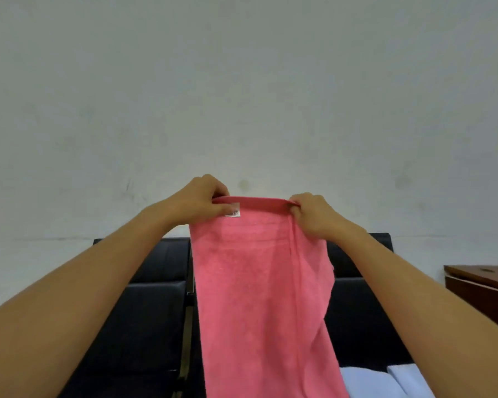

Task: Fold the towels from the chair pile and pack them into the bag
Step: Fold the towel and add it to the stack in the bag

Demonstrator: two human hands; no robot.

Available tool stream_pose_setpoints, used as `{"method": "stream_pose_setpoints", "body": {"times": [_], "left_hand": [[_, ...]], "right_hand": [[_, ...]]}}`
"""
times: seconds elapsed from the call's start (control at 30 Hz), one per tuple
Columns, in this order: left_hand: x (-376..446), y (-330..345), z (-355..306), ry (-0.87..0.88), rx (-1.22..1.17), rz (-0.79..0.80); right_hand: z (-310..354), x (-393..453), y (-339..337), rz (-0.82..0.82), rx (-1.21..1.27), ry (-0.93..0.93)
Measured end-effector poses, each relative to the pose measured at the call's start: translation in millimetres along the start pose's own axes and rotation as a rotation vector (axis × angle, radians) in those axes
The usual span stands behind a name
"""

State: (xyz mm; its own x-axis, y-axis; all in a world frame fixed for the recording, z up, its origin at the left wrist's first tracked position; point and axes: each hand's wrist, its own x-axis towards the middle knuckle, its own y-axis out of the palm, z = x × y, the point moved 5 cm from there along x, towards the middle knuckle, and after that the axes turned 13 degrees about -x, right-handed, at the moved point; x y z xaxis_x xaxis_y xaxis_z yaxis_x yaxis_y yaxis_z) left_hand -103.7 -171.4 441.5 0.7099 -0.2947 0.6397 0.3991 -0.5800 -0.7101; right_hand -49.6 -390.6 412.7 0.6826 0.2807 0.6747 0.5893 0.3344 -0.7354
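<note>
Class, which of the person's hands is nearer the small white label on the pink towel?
Left. The left hand pinches the pink towel beside the white label; the right hand grips the opposite corner.

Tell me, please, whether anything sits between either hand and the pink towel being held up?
Nothing does: the left hand and right hand each pinch the top edge of the pink towel directly. The bag is not in view, so that path cannot be judged.

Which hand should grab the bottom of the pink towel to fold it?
Probably the right hand. The pink towel hangs slightly toward that side, while the left hand pinches the labelled corner and can keep holding.
</note>
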Motion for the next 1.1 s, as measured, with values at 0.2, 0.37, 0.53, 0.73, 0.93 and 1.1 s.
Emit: {"method": "stream_pose_setpoints", "body": {"times": [0.2, 0.37, 0.53, 0.73, 0.93, 1.1], "left_hand": [[-2.7, -34.2, -24.1, -0.001, 0.064, 0.077], [-16.3, -40.0, -25.4, -0.119, -0.063, 0.265], [-27.3, -1.0, 26.2, -0.255, -0.041, 0.463], [-7.2, 82.0, 125.3, -0.218, 0.375, 0.241], [40.8, 54.8, 131.4, -0.001, 0.528, -0.352], [37.3, 78.0, 157.2, 0.003, 0.523, -0.247]], "right_hand": [[2.6, -8.6, -42.6, -0.017, 0.105, -0.092], [10.6, -35.5, -51.1, 0.364, 0.060, -0.106], [-6.7, -39.3, 4.5, 0.657, -0.171, -0.079], [-31.9, -4.6, 115.9, 0.396, -0.388, 0.019], [-44.7, 42.4, 108.9, -0.300, -0.283, 0.105], [-59.4, 48.4, 129.7, -0.194, -0.280, 0.132]]}}
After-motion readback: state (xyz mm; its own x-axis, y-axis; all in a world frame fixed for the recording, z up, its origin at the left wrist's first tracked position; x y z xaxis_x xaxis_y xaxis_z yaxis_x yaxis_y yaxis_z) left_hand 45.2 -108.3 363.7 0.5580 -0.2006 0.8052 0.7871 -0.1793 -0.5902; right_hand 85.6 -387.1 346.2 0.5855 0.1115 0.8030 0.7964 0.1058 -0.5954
